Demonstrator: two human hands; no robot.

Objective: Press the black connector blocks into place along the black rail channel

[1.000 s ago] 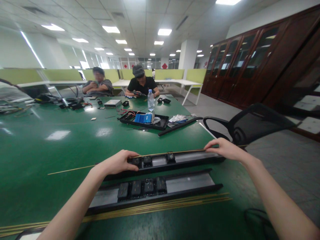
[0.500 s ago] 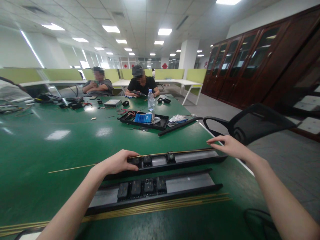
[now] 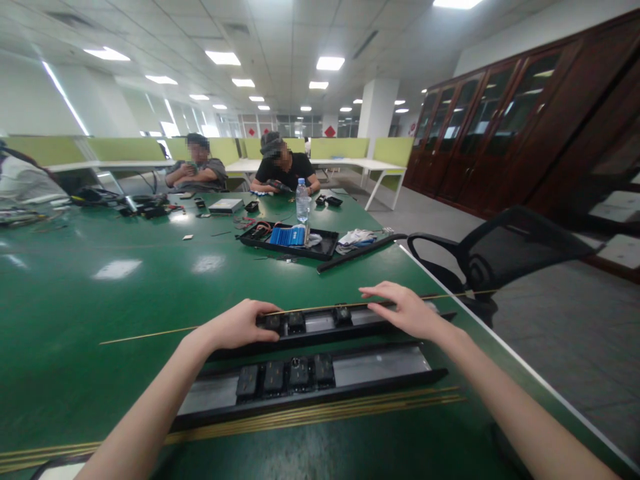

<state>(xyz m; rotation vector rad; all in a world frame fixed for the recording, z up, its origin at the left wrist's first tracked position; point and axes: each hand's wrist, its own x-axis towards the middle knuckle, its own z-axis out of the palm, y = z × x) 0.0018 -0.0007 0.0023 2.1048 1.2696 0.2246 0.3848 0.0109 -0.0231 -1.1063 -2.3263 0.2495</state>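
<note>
Two long black power-strip housings lie side by side, with black socket blocks set in their grey channels. My left hand [image 3: 243, 325] is closed around the left part of the far housing [image 3: 320, 323], thumb and fingers at a socket block. A thin brass rod [image 3: 145, 336] runs along that housing's far edge, passing by my left fingers. My right hand [image 3: 400, 310] hovers at the right part of the far housing, fingers stretched and thumb apart. The near housing [image 3: 380, 369] holds several socket blocks [image 3: 273, 377] in a row. More brass rods [image 3: 300, 417] lie in front of it.
Farther back on the green table [image 3: 150, 287] are a black tray [image 3: 320, 252] with a blue item, a water bottle [image 3: 302, 202], gloves [image 3: 356, 240] and a black strip [image 3: 357, 255]. Two people sit beyond. A mesh chair [image 3: 515, 247] stands at the right edge.
My right hand has moved left along the far housing, uncovering the rod's right end beyond the table edge. My left hand stays in place.
</note>
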